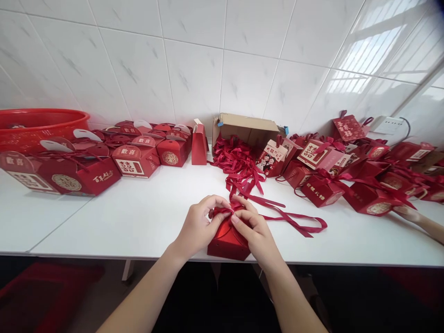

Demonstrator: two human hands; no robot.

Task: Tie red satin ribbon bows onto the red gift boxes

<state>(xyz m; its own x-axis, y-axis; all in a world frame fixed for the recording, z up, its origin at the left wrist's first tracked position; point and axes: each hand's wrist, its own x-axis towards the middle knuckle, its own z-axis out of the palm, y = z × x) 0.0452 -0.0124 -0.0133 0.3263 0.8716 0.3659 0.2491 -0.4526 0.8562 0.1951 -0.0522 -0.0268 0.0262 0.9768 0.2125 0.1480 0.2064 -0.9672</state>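
A small red gift box stands at the near edge of the white table. My left hand and my right hand rest on top of it. Both pinch a red ribbon at the box's top handle. The ribbon's loose ends trail off to the right across the table. My fingers cover the top of the box, so the knot itself is hidden.
Open red boxes line the back left beside a red basket. A cardboard box spills red ribbons at centre back. Ribbon-tied boxes pile at the right, where another person's hand rests.
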